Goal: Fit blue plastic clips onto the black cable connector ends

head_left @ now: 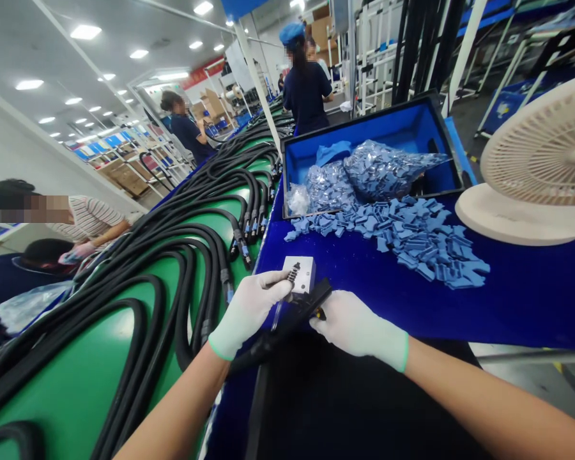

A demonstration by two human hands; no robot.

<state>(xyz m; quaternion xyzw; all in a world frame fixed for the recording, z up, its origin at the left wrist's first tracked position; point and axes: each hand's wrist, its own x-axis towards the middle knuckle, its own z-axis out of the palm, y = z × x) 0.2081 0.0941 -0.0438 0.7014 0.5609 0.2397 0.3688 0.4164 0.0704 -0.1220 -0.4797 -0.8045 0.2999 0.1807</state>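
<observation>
My left hand (256,303), in a white glove with a green cuff, is closed, thumb and fingers pinching a small dark ribbed connector piece (294,272). That piece is tilted over a white block (306,271) with small holes, at the blue table's corner. My right hand (357,322), gloved the same way, is closed on the end of a black hose (292,322) that slants up from lower left. A small yellow-and-black piece (321,314) shows at its fingertips; its kind cannot be told. Fingers and hose hide part of the block's lower edge.
Blue plastic clips (426,239) lie heaped before a blue bin (436,137) holding bagged clips (381,169). A fan (512,217) stands at right. Black hoses (186,217) cover the green bench (105,351) at left. Several people are beyond, one person (306,89) near the bin.
</observation>
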